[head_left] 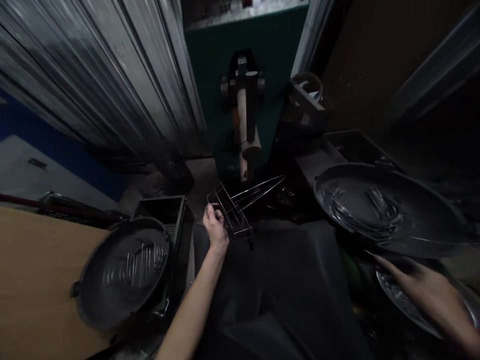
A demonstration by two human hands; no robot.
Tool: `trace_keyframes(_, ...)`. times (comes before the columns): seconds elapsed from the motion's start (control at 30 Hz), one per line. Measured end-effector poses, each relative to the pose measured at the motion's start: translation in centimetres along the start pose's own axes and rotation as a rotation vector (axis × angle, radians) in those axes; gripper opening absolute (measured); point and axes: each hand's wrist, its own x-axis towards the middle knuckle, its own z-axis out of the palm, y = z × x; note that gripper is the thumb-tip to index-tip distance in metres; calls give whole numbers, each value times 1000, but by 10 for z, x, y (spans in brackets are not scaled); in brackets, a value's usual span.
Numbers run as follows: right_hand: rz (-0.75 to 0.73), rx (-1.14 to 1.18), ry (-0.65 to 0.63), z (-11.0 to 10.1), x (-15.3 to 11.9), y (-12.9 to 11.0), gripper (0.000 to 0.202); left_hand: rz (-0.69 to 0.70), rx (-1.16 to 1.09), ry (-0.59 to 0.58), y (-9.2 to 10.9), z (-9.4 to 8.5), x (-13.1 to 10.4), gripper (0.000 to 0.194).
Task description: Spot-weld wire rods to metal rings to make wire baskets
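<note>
My left hand [216,225] pinches the near left side of a wire rack [234,212], a small frame of thin shiny rods. Two long rods of the rack converge in a point toward the upper right. It is held above the dark apron on my lap, in front of a machine with a thick cylindrical arm [245,120]. At the lower right, my right hand [423,290] is smeared by motion over a metal bowl [397,305] with small metal pieces inside. A thin bright wire [369,252] sticks out at its fingertips, which look closed on it.
Bundled bent wires lie in a wide dark basin [423,225] on the right. Another round basin [95,285] with wire parts stands left, beside a perforated crate [176,220]. Corrugated metal [123,65] rises at the left back. A small container [307,95] sits right of the machine.
</note>
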Motion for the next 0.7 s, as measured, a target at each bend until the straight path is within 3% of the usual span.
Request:
trace_keyframes(0.13, 62, 586, -285, 45, -11, -150, 39, 24, 13, 8, 0, -2, 4, 37)
trace_keyframes(0.23, 105, 907, -403, 82, -13, -216, 46, 35, 21, 11, -2, -4, 5, 38)
trace_keyframes(0.4, 224, 1208, -497, 114, -10, -251, 44, 46, 72, 36, -6, -12, 12, 41)
trace_keyframes(0.7, 425, 1307, -561, 119, -22, -277, 40, 31, 96, 86, -11, -20, 23, 41)
